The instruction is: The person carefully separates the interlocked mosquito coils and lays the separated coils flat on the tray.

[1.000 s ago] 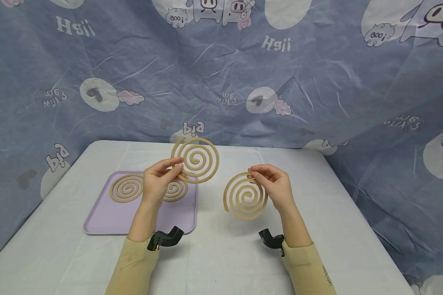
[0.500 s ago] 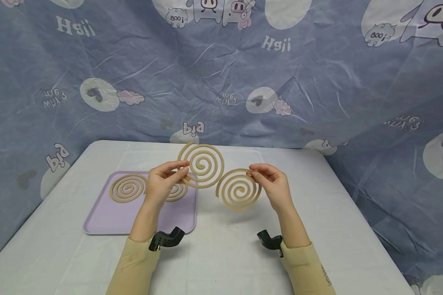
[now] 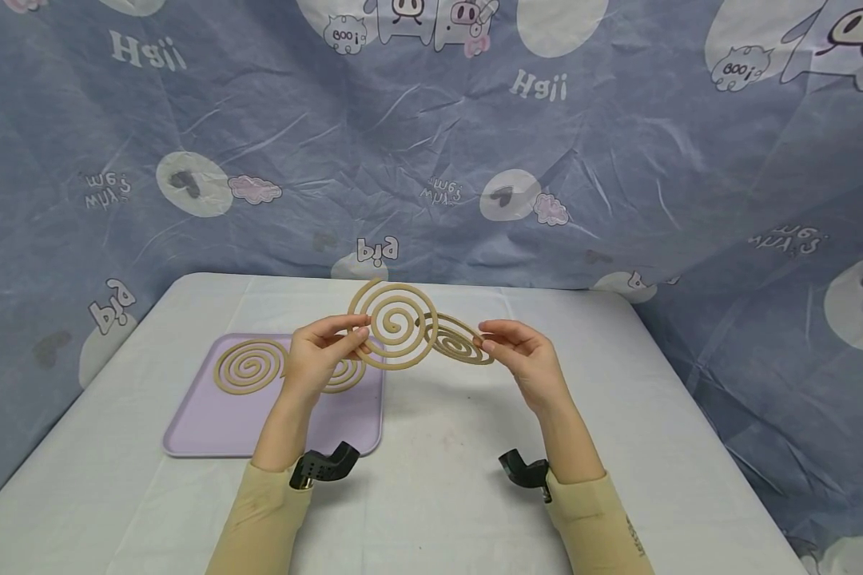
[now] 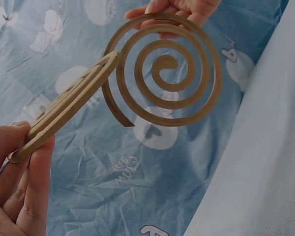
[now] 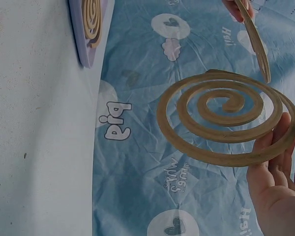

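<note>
My left hand (image 3: 324, 347) pinches a tan mosquito coil (image 3: 391, 326) at its left rim, holding it upright above the table. A second mosquito coil (image 3: 455, 346) is in my right hand (image 3: 526, 355), gripped by its right edge between thumb and fingers. That one is tilted nearly flat, and its left part lies behind the first coil in the head view. The left wrist view shows the left coil (image 4: 71, 105) almost edge-on, close to the right coil (image 4: 173, 103). Whether the two coils touch, I cannot tell.
A lilac tray (image 3: 208, 427) sits at the left of the white-covered table (image 3: 446, 495). On it lie a mosquito coil (image 3: 250, 366) and another coil (image 3: 345, 375), partly hidden by my left hand. A blue patterned cloth (image 3: 403, 144) hangs behind.
My left hand shifted slightly right with its coil. The right hand moved a little left and turned its coil from upright to nearly flat, bringing it behind the left coil.
</note>
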`<control>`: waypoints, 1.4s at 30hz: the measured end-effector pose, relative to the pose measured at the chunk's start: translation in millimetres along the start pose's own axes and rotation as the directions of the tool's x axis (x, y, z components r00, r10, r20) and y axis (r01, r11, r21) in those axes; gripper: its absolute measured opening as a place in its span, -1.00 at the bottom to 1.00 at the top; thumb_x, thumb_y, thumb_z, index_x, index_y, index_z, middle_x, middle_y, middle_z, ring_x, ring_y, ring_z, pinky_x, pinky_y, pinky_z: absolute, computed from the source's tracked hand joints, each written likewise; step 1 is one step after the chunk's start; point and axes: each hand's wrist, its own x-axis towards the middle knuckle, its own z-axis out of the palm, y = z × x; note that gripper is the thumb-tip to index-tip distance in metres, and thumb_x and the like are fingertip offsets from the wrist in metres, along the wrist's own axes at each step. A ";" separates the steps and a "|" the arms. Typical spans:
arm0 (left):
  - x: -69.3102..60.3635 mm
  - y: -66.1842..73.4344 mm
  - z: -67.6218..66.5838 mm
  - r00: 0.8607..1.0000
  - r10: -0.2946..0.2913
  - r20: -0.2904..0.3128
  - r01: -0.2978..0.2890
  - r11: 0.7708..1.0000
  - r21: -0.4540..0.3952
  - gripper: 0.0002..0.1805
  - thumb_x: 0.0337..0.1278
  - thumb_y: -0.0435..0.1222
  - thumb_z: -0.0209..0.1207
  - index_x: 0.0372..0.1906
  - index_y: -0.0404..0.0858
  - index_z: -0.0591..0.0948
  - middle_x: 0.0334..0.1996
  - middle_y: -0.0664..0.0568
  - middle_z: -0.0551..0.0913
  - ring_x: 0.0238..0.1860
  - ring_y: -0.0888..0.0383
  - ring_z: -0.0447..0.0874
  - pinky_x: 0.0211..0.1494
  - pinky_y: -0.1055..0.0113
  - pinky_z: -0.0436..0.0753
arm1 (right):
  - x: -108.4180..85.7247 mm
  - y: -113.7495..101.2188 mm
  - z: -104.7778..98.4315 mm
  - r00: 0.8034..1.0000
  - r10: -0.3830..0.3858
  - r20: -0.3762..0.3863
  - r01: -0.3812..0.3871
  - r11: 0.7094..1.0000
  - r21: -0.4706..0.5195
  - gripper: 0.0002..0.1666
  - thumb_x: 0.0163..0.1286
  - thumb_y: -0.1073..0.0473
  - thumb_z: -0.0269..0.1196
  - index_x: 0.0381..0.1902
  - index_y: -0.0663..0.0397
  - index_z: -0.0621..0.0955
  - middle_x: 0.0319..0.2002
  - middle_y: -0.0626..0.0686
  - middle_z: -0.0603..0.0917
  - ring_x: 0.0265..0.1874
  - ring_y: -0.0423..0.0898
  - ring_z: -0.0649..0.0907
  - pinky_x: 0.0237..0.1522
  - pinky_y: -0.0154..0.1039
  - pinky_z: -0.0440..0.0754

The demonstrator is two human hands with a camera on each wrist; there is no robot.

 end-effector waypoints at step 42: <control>-0.5 -5.8 1.8 0.998 -0.028 0.061 0.024 0.998 0.063 -0.73 0.08 -0.42 0.27 -0.10 -0.48 0.63 -0.25 -0.23 0.68 -0.50 0.19 0.65 -0.41 0.33 0.66 | -1.8 9.4 7.6 0.955 -0.016 0.297 0.063 0.987 -0.148 -0.69 0.27 0.47 0.18 -0.03 0.53 0.53 -0.11 0.06 0.65 -0.17 -0.07 0.66 -0.12 -0.06 0.64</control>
